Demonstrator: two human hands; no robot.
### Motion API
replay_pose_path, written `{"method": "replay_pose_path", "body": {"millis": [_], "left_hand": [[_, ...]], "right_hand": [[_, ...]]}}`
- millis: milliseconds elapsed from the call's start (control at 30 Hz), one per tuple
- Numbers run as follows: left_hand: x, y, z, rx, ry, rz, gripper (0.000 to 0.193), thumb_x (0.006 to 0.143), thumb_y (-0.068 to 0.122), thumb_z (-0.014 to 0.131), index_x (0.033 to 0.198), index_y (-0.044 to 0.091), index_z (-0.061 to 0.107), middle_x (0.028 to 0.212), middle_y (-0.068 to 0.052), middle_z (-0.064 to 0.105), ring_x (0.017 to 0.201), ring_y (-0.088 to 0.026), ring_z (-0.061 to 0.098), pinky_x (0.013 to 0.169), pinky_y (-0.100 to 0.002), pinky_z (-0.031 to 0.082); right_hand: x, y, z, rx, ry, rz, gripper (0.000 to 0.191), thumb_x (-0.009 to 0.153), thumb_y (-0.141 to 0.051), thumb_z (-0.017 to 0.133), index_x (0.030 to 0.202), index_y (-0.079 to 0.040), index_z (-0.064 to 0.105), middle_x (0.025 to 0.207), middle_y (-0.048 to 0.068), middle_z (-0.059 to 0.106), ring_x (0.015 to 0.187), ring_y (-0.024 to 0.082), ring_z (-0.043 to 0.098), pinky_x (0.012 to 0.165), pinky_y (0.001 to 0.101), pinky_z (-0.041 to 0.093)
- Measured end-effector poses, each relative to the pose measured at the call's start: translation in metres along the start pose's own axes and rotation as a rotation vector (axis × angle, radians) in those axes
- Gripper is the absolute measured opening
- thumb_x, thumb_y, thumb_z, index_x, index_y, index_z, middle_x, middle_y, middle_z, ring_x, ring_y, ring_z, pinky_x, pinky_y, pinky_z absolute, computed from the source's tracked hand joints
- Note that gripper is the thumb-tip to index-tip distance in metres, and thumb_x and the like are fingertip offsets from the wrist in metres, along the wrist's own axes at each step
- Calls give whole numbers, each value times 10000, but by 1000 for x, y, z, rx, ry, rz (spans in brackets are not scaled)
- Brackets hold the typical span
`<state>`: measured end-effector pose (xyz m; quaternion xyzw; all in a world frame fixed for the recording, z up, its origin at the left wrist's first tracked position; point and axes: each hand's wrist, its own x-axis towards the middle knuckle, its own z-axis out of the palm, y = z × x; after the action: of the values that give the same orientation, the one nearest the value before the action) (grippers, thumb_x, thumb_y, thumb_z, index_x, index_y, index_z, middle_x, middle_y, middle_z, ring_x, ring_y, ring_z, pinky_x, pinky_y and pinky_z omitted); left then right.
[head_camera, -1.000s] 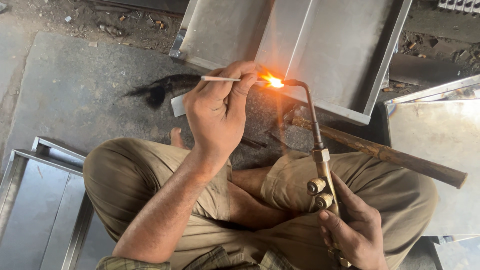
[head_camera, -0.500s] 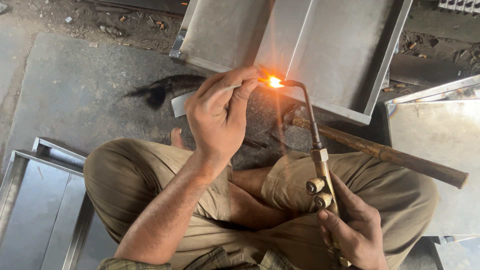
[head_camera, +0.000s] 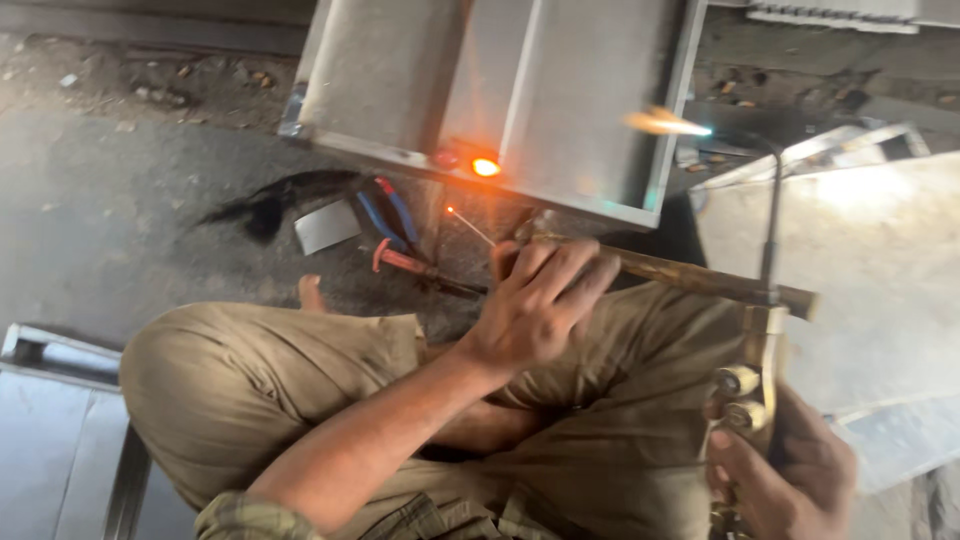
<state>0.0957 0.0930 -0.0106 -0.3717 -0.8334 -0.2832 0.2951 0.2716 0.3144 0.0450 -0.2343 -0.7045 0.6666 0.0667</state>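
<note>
My left hand (head_camera: 540, 300) pinches a thin filler rod (head_camera: 468, 226) with a glowing tip, and its fingers rest over a long wooden handle (head_camera: 700, 280) lying across my knees. At the lower right, my right hand (head_camera: 785, 475) grips a gas torch (head_camera: 765, 330) by its brass valve body. The torch's bent neck rises to a lit flame (head_camera: 665, 122) that points left, in the air over the right rim of a grey sheet-metal tray (head_camera: 400, 80). A spot on the tray's near edge glows orange (head_camera: 485, 167).
Pliers with blue and red grips (head_camera: 395, 220) and a small metal plate (head_camera: 327, 226) lie on the floor near a black scorch mark (head_camera: 265, 205). A metal sheet (head_camera: 850, 250) lies to the right. Another metal tray (head_camera: 50, 430) sits at the lower left. My crossed legs fill the foreground.
The torch flame has swung right, away from the tray's near edge, leaving a glowing spot. My left hand has dropped back with the rod onto the wooden handle.
</note>
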Motion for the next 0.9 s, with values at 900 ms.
{"method": "replay_pose_path", "body": {"millis": [900], "left_hand": [[7, -98, -117, 19, 121, -224, 262, 935, 154, 731, 1160, 20, 718, 1309, -95, 624, 1194, -288, 543, 999, -496, 431]], "right_hand": [[-1, -11, -7, -702, -135, 153, 668, 940, -98, 769, 1578, -93, 570, 727, 133, 612, 586, 184, 547, 502, 358, 501]]}}
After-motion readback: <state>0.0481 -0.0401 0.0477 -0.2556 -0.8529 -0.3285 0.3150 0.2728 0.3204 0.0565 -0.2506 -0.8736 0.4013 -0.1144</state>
